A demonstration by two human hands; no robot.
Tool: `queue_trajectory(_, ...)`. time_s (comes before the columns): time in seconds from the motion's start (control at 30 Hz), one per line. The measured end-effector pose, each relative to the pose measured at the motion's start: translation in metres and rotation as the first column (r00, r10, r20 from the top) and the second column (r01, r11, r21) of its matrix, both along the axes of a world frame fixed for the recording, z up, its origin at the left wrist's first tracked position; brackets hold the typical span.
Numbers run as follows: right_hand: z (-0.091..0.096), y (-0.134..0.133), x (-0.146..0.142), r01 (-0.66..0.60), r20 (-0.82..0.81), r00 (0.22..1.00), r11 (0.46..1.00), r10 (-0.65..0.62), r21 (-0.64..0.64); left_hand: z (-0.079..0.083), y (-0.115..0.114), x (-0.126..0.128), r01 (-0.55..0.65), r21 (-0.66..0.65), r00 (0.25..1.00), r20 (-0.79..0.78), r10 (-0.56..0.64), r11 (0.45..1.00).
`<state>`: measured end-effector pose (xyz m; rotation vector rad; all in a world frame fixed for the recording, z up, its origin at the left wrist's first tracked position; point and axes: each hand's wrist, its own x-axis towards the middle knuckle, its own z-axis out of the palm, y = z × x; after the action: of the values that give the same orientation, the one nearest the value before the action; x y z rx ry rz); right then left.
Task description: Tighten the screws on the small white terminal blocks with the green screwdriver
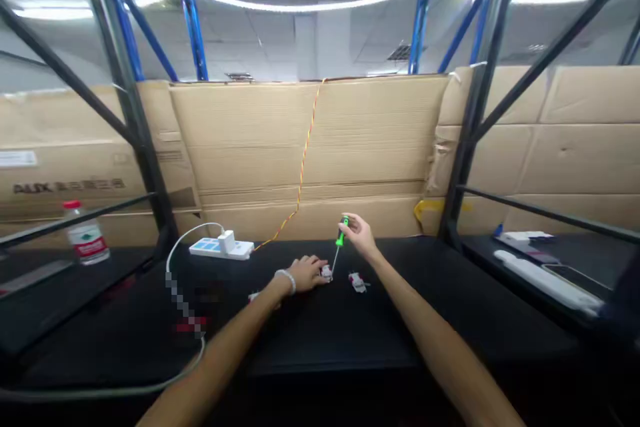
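My right hand [361, 235] is closed around the top of a screwdriver [342, 232] with a green and black handle. Its thin shaft slants down and its tip meets, or comes very near, a small white and dark red part [326, 272]. Fingers of my left hand [306, 273] press that small part against the black tabletop [400, 340]; its exact kind is too small to make out. A similar white and red part [357, 282] lies just to the right. Another small part [253, 296] is half hidden behind my left forearm.
A white power strip [207, 248] with a plugged-in adapter [227, 241] sits at the back left, its white cable [170, 257] looping forward. A twisted red-yellow cord [303, 170] hangs down the cardboard wall [240, 140]. Dark rack posts [463, 147] stand on both sides.
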<state>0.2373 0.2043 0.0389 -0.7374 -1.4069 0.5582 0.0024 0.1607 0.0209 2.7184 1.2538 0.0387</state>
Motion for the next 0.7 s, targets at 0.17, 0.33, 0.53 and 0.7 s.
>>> queue_trajectory(0.17,-0.011,-0.005,0.018,0.070,-0.067,0.995,0.997,-0.072,-0.023,0.003,0.011,-0.003,0.048,-0.016,0.998,0.032,-0.048,0.999)
queue_trajectory(0.33,-0.012,-0.019,0.020,0.098,-0.097,0.990,0.995,-0.100,-0.026,-0.005,0.000,-0.014,0.074,-0.009,0.993,0.093,-0.073,0.997)
queue_trajectory(0.53,-0.011,-0.032,0.002,0.064,-0.067,0.996,0.998,-0.064,-0.001,-0.002,-0.001,-0.015,0.119,0.015,0.982,0.143,-0.120,0.993)
queue_trajectory(0.7,-0.008,-0.039,-0.006,0.056,-0.056,0.997,0.998,-0.054,0.023,-0.002,-0.002,-0.010,0.117,0.071,0.983,0.134,-0.125,0.991)
